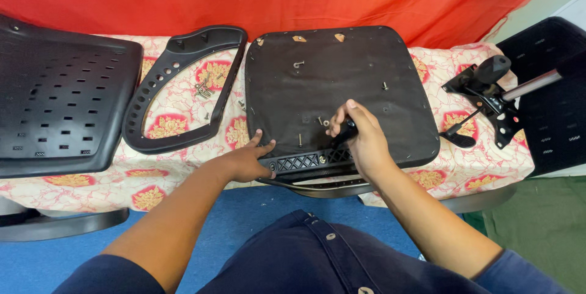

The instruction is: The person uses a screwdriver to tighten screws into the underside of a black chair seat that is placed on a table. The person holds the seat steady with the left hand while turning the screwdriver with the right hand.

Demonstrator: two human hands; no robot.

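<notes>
Black tool [343, 132] (tilted, tip toward bracket [305, 161]) pinched in right hand [364, 138]; left hand [247, 160] grip spread flat

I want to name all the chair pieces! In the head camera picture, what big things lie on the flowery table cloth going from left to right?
Perforated black panel → curved black frame → dark seat base, which the left hand and right hand are touching → black lever mechanism with a metal rod.

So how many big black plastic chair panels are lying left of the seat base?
2: a perforated backrest panel at far left, and a curved frame piece between it and the seat base. More may lie out of view.
</notes>
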